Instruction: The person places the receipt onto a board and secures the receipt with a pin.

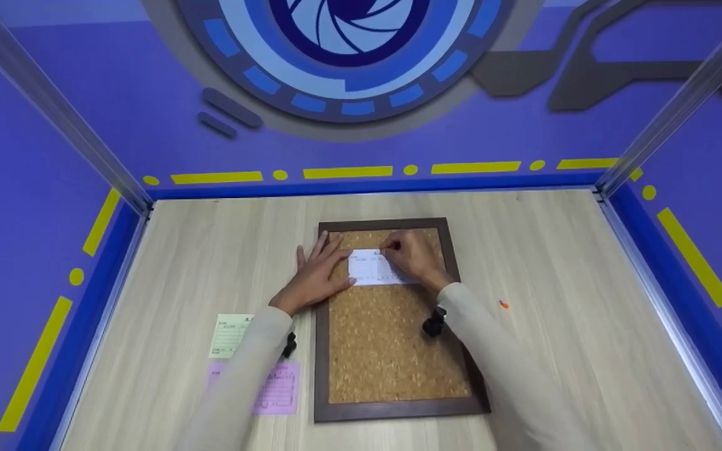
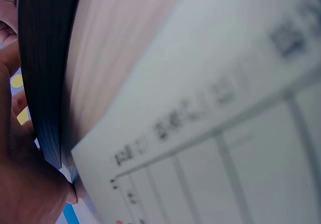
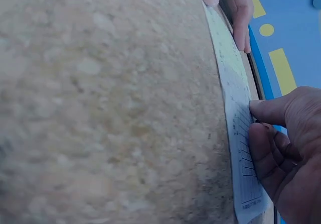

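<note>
Corkboard (image 1: 398, 351) bears white printed form (image 1: 366, 269) near its top edge

We see the corkboard lying lengthwise near the middle of the tabletop (image 1: 555, 250), its dark brown frame (image 1: 321, 376) set in from the tabletop's back edge. The white form lies crosswise on the cork, in the upper part of the board.

Our left hand (image 1: 320, 275) has its fingers spread across the frame's left edge and the cork, with the thumb at the form's lower left corner. Our right hand (image 1: 416, 255) has curled fingers, thumb and forefinger brought together at the form's upper edge; we cannot tell what, if anything, is pinched between them. That hand hides part of the form's right end in the head view.

Left of the board, toward the tabletop's front left corner, we have a pale green form (image 1: 226, 332) and, just in front of it, a pink form (image 1: 282, 388), both partly covered by our left sleeve (image 1: 229, 394). A small orange object (image 1: 504, 304) lies on the tabletop near the frame's right edge.
</note>
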Demonstrator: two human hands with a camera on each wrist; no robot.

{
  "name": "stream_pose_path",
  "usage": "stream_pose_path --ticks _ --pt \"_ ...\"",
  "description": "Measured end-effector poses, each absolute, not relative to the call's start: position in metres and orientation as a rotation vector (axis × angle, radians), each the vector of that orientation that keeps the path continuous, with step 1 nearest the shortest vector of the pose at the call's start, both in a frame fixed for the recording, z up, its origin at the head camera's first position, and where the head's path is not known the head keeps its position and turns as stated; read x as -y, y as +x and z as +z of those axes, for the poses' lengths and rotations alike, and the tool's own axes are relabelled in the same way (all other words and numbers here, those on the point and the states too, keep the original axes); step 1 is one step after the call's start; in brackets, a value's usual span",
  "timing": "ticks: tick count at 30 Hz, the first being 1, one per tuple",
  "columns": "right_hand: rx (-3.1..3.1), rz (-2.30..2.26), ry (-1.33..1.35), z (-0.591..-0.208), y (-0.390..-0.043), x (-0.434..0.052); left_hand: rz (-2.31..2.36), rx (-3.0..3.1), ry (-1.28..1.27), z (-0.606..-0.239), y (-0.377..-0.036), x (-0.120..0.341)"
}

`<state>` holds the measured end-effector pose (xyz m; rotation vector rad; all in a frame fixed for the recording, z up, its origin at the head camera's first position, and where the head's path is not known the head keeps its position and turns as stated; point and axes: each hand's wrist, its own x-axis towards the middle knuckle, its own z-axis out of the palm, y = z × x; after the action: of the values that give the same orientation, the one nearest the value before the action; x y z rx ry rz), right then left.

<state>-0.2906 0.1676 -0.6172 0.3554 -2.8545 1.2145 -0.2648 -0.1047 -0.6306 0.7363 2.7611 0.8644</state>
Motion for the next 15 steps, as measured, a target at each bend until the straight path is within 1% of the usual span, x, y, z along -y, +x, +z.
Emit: stream_pose_path --ticks 6,15 --pt "2.82 1.184 0.4 -0.619 -0.284 -0.17 0.87 -2.762 0.758 -0.631 -0.265 0.104" --pt "2.694 1.392 0.481 -0.613 -0.273 -0.182 0.873 -2.764 0.759 -0.632 -0.267 0.105"
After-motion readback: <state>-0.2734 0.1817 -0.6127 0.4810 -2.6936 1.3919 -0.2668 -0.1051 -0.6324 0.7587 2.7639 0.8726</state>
